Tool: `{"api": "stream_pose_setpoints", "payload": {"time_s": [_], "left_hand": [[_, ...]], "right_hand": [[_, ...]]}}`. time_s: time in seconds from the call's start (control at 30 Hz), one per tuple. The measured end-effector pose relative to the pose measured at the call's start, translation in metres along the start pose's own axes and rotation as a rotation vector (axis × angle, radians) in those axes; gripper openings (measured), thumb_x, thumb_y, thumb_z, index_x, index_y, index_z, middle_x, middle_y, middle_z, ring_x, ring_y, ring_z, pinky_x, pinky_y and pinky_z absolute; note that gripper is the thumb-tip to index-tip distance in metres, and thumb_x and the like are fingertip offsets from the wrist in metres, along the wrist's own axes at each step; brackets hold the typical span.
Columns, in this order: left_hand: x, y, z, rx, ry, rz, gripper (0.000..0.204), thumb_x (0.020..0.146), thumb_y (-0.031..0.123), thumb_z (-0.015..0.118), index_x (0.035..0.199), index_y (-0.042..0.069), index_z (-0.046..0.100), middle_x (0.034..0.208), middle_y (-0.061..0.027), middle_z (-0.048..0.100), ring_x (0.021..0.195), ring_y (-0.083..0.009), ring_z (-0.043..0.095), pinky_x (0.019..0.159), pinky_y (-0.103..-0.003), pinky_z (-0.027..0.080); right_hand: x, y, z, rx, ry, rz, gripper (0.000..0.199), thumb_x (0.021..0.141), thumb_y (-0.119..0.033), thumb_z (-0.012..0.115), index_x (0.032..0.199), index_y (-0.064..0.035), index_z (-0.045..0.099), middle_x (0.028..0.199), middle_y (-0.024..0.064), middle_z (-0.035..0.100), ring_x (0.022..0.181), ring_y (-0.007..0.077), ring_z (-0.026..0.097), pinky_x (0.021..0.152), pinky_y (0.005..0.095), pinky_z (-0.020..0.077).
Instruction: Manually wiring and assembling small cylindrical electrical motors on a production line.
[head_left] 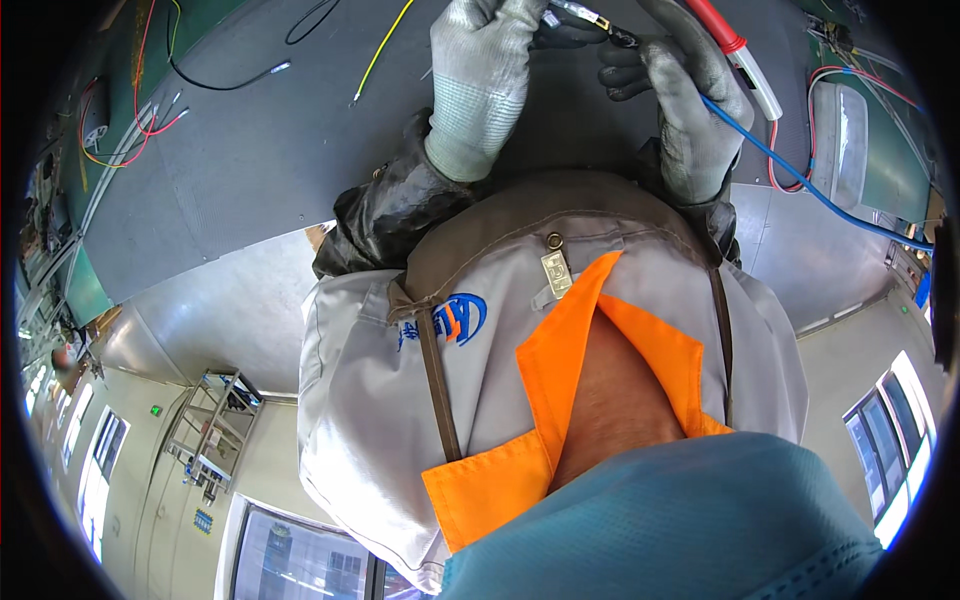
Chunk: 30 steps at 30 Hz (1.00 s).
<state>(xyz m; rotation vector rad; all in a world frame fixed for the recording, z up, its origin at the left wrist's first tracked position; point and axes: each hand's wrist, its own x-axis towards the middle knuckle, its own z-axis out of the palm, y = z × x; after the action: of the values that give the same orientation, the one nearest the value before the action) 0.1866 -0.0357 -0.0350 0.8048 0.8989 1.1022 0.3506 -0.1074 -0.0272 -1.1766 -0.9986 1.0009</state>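
My right hand (695,95), in a grey glove with dark fingers, is closed, and its thumb and forefinger pinch the blue cable (785,166) near its end. From under my thumb this cable runs to the right and toward me, over the edge of the table (280,150). Between my two hands, at the far side, is a small silver and brass-coloured terminal (598,20), just left of my right fingertips. My left hand (483,75), gloved the same way, is beside it with the fingers bent; the upper edge cuts off part of them, so I cannot tell how firmly they press on it. The terminal is also partly cut off, and the dark piece at its near end is hard to separate from my dark glove. Just behind my right hand is a red and white stick-shaped tool (738,58), its far end out of view; I cannot tell if my fingers touch it. Well to the left lies a yellow-green wire (382,46).
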Motion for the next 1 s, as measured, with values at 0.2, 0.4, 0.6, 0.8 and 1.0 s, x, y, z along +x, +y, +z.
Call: {"api": "stream_pose_setpoints", "payload": {"time_s": [0.2,0.4,0.6,0.8,1.0], "left_hand": [[0.000,0.000,0.006,0.015,-0.027,-0.083,0.020,0.106,0.017,0.061,0.109,-0.003,0.063,0.094,-0.0076,0.072,0.080,-0.0090,0.063,0.074,-0.025,0.053],[-0.004,0.005,0.010,0.152,-0.056,-0.043,0.025,0.107,0.020,0.061,0.114,-0.003,0.066,0.095,-0.0068,0.072,0.079,-0.0096,0.064,0.072,-0.024,0.052],[-0.008,0.005,0.008,-0.055,-0.055,-0.154,0.028,0.106,0.021,0.062,0.117,-0.004,0.067,0.094,-0.0044,0.072,0.081,-0.0082,0.062,0.074,-0.023,0.051],[-0.010,0.010,0.006,0.032,-0.054,-0.120,0.027,0.106,0.022,0.062,0.114,-0.003,0.069,0.094,-0.0031,0.072,0.082,-0.0070,0.062,0.075,-0.022,0.050],[-0.012,0.008,0.008,0.043,-0.040,-0.132,0.026,0.106,0.022,0.062,0.112,-0.002,0.070,0.094,-0.0013,0.071,0.081,-0.0051,0.059,0.073,-0.021,0.048]], "right_hand": [[-0.001,-0.001,0.000,-0.087,0.019,0.010,0.051,0.097,-0.013,0.065,0.141,0.0094,0.054,0.094,0.0051,0.065,0.079,0.0098,0.061,0.074,0.0261,0.0535],[-0.002,0.019,-0.008,-0.097,-0.035,-0.106,0.051,0.097,-0.011,0.062,0.143,0.0087,0.053,0.100,0.0042,0.065,0.084,0.0075,0.057,0.078,0.0238,0.0497],[-0.007,0.017,-0.004,-0.010,-0.044,-0.033,0.052,0.097,-0.011,0.063,0.144,0.0084,0.052,0.109,0.0056,0.064,0.088,0.0078,0.057,0.083,0.0250,0.0489],[-0.008,0.024,-0.014,-0.029,-0.048,-0.023,0.054,0.097,-0.012,0.063,0.146,0.0071,0.050,0.113,0.0060,0.064,0.089,0.0081,0.057,0.084,0.0253,0.0492],[-0.005,-0.006,-0.003,-0.364,0.002,-0.020,0.051,0.096,-0.014,0.063,0.141,0.0076,0.055,0.113,0.0079,0.067,0.088,0.0102,0.060,0.081,0.0254,0.0489]]}}
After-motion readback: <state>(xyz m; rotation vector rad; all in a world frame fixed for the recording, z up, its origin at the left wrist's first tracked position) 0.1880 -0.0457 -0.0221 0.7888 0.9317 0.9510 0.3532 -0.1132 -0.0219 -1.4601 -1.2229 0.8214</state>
